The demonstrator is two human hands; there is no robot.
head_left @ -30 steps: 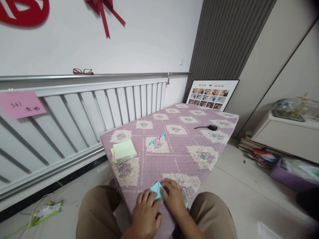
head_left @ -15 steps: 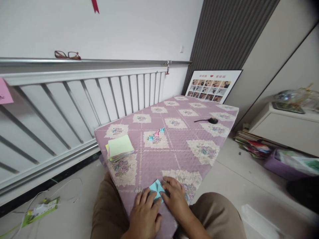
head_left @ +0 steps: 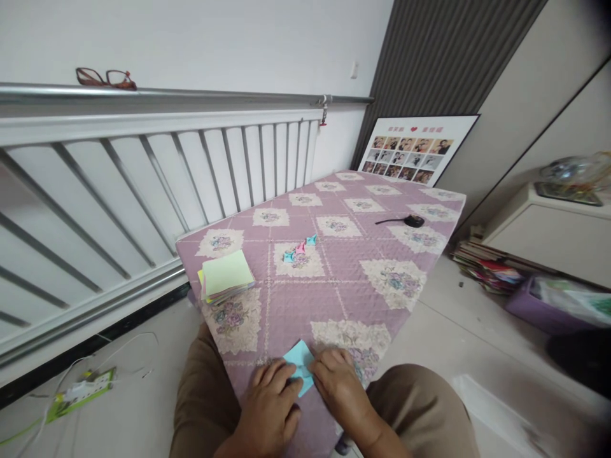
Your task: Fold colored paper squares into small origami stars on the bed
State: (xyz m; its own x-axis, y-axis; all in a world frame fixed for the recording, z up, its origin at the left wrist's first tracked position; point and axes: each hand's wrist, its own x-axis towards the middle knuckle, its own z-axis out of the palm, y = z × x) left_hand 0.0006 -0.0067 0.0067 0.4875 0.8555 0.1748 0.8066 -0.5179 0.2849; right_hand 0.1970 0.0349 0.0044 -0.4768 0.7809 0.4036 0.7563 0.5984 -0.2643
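Observation:
A light blue paper square [head_left: 300, 353] with folds lies near the table's front end, one corner pointing away from me. My left hand [head_left: 270, 407] rests on its left side, fingers spread and fingertips on the paper. At the right edge, my right hand [head_left: 338, 385] has thumb and fingers pressed together on the paper's corner. Farther up the cloth sit small folded paper pieces, a pink one [head_left: 300, 247] between two blue ones [head_left: 289, 256]. To the left is a stack of coloured paper sheets [head_left: 228, 275], pale green on top.
A purple flowered cloth [head_left: 296, 305] covers the table. A black object with a thin strap [head_left: 413, 221] lies at its far right. A radiator [head_left: 229, 165] borders the left side, and a framed photo board [head_left: 415, 149] stands behind.
The right fingers have drawn together at the paper's right corner, and the paper's central folds look different. The left hand has shifted slightly left. The view has tilted down slightly.

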